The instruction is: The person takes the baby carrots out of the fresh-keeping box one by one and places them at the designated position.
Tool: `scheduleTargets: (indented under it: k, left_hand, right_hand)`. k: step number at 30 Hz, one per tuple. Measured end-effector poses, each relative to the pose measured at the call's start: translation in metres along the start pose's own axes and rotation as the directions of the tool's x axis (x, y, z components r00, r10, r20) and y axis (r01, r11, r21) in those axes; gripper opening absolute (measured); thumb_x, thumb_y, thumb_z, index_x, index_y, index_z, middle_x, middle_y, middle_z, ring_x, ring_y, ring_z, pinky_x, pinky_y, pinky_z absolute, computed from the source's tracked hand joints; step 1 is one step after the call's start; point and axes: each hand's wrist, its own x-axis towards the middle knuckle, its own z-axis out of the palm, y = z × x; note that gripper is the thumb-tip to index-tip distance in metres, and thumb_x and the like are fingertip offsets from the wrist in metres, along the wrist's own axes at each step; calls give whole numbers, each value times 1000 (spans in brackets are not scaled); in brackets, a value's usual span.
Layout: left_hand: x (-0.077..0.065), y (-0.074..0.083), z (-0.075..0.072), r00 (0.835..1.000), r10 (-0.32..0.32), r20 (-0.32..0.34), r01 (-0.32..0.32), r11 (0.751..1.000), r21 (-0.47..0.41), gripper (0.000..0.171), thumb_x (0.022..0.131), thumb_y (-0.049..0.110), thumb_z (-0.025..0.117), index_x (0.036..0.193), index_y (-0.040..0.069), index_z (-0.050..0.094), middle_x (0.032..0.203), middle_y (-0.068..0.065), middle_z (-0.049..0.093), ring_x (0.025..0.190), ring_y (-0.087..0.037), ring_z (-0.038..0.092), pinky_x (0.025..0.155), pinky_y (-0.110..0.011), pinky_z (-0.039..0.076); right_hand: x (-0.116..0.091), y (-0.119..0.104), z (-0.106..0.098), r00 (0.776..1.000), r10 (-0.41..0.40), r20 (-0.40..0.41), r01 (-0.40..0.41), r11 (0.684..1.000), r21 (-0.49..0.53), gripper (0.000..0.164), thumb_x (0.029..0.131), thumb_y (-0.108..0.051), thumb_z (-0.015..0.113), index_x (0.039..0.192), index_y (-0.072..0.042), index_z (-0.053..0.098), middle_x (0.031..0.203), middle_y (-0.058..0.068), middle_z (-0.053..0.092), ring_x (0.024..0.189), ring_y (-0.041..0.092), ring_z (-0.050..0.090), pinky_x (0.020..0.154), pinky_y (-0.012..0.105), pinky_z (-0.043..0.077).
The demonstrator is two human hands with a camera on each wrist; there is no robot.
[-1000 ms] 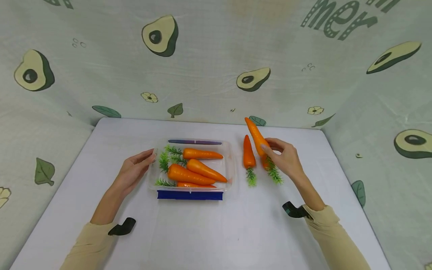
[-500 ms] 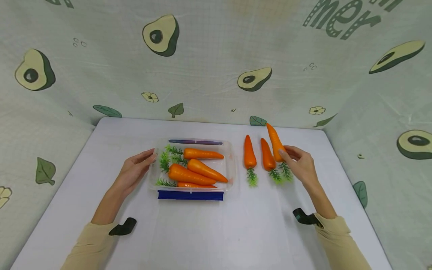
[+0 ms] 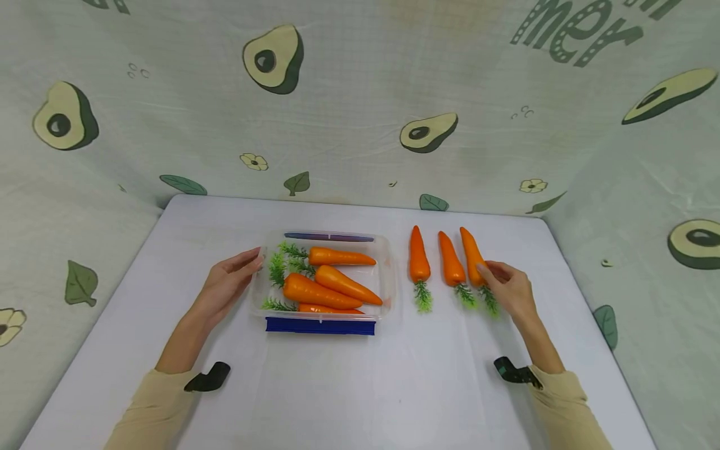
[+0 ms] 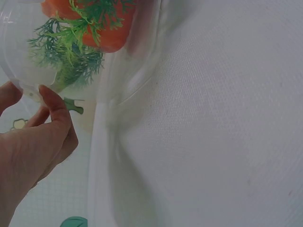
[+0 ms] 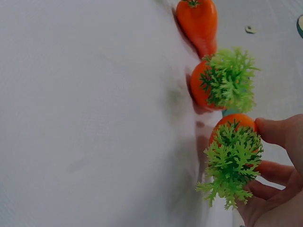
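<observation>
My left hand [image 3: 225, 286] pinches the left rim of a clear plastic container [image 3: 387, 275] between thumb and fingers. Inside it lie several orange toy carrots [image 3: 320, 292] with green tops pointing left. To the right, my right hand [image 3: 513, 292] holds another toy carrot [image 3: 471, 251] near its leafy end, thumb on one side and fingers on the other. This carrot is low over the table, its tip pointing away. Two more carrots, a middle one [image 3: 450, 259] and a left one [image 3: 418, 256], lie beside it in a row. In the right wrist view, the held carrot's leaves [image 5: 232, 163] cover part of its body.
A blue latch flap [image 3: 320, 326] hangs at the container's front, and another blue flap [image 3: 329, 237] is at its back. The white table [image 3: 360, 394] ends at a fabric backdrop [image 3: 349, 94] printed with avocados. Black wrist mounts [image 3: 208, 377] sit on both arms.
My right hand has carried its carrot rightward and lowered it beside the other two, uncovering the middle carrot. My left hand stays at the container.
</observation>
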Motion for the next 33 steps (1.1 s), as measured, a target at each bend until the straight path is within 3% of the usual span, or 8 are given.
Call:
scheduleTargets:
  k: [7, 14, 23, 33]
  left_hand:
    - [3, 0, 2, 1000, 3, 2, -3, 1000, 9, 73, 102, 36, 66, 160, 4, 34, 166, -11, 30, 132, -6, 47, 121, -32, 28]
    - [1, 1, 2, 1000, 0, 0, 0, 1000, 15, 73, 102, 36, 66, 160, 3, 34, 166, -12, 31, 131, -6, 48, 121, -32, 28]
    - [1, 0, 3, 1000, 9, -4, -9, 1000, 18, 73, 102, 35, 66, 159, 2, 35, 166, -12, 31, 129, -4, 48, 120, -32, 29]
    - [-1, 1, 1, 1000, 12, -3, -12, 999, 30, 72, 103, 35, 65, 159, 2, 35, 166, -13, 30, 130, -4, 47, 121, -34, 27]
  right_hand:
    - [1, 9, 0, 1000, -21, -13, 20, 999, -46, 67, 103, -52, 57, 140, 5, 59, 133, 29, 63, 122, 41, 59, 97, 42, 50]
    - [2, 9, -1, 997, -79, 4, 79, 994, -78, 63, 103, -47, 60, 137, 6, 60, 127, 31, 65, 116, 45, 62, 98, 55, 51]
    - [3, 1, -5, 995, -82, 52, 87, 992, -96, 64, 104, -45, 60, 141, 7, 56, 136, 32, 59, 123, 49, 58, 99, 59, 52]
    - [3, -29, -6, 970, -241, 21, 242, 963, -116, 46, 104, -24, 63, 134, 11, 59, 126, 33, 64, 113, 46, 63, 98, 57, 53]
